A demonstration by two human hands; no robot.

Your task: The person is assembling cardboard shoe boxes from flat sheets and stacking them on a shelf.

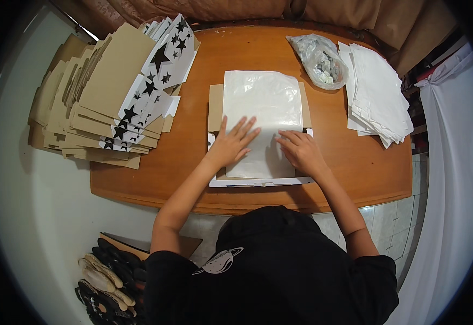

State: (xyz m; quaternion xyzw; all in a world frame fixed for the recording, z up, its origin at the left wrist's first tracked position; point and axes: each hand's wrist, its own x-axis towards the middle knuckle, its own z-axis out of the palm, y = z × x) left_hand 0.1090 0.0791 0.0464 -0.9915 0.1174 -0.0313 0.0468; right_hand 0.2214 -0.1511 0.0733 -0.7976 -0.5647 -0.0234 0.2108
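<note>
A glossy white sheet (263, 100) lies over an open cardboard box (306, 105) in the middle of the table. Its far end reaches past the brown cardboard, and a white front edge of the box (261, 183) shows below it. My left hand (232, 143) rests flat on the sheet's left half with the fingers spread. On the right side, my right hand (302, 151) touches the sheet with its fingers apart and slightly bent, pointing left. Neither hand holds anything that I can see. The box's inside is mostly hidden by the sheet.
A tall stack of flattened cardboard boxes (115, 73) with black stars leans at the table's left. At the far right are a clear plastic bag of small pieces (323, 65) and a pile of white sheets (380, 92). Shoes (104, 276) lie on the floor at lower left.
</note>
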